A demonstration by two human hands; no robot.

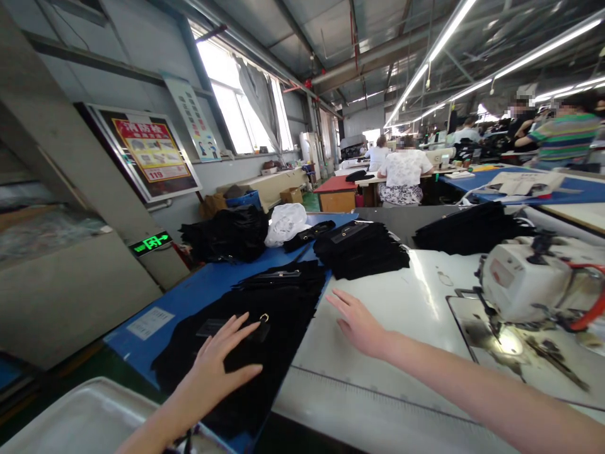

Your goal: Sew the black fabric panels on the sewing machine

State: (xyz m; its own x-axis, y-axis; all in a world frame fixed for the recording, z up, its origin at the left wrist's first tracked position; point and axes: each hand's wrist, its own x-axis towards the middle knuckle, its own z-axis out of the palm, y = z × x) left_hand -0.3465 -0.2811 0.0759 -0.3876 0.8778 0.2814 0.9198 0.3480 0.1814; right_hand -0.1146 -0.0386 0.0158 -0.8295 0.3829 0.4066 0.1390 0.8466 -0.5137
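Observation:
Spread fingers mark my left hand (222, 362), which is over the black fabric pieces (283, 309) on the blue table; whether it touches them I cannot tell. A gold ring (264, 318) on a dark tab shows just past its fingertips. My right hand (357, 323) is above the white sewing table (406, 302), fingers apart and holding nothing, pointing toward the cloth. Beyond it lies a stack of black fabric (362, 252) with a dark strip on top.
At the right is a white sewing machine (529, 277) with its lamp lit. Black bags (227, 233) and a white plastic bag (287, 224) sit at the back of the blue table (189, 302). Another black pile (472, 228) lies behind. People sit farther off.

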